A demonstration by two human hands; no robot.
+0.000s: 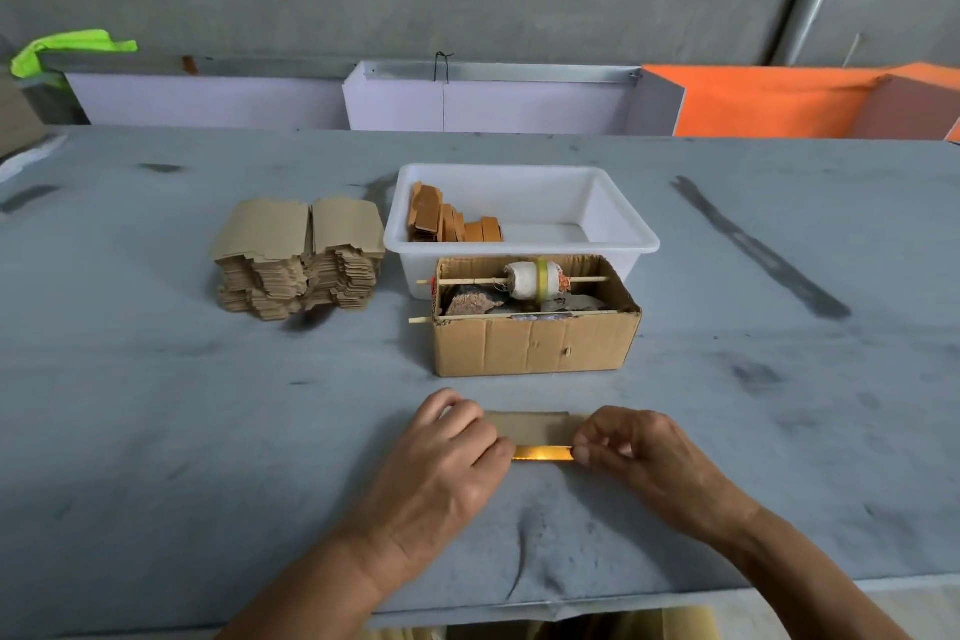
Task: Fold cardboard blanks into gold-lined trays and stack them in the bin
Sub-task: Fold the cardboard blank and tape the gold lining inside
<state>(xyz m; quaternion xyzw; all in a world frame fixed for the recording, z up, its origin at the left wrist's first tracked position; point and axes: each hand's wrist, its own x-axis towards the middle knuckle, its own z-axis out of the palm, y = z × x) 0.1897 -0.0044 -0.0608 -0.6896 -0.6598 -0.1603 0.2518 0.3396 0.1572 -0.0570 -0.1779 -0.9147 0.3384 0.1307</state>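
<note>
Folding the near flap cleanly looks like the step in hand: the blank [535,426] lies flat on the grey table [208,431] at lower centre of the frame, brown side up, with its near long edge turned so a gold strip [543,454] shows between the two hands. To do it well, I judge both ends of that flap should rise together along the crease, with thumbs pressing the fold line so the wall stands square rather than bowed.

The left hand [457,442] comes in from the lower left, knuckles up, fingers curled over the blank's left end and pinching it. The right hand [634,447] mirrors it from the lower right, fingertips pinching the right end at the gold strip.

Farther up, at centre, stands a brown cardboard box [535,343] holding a roll on a stick. Behind it sits the white bin [623,224], with several finished trays [452,224] leaning at its left side. Left of the bin is the pile of unfolded blanks [296,255].
</note>
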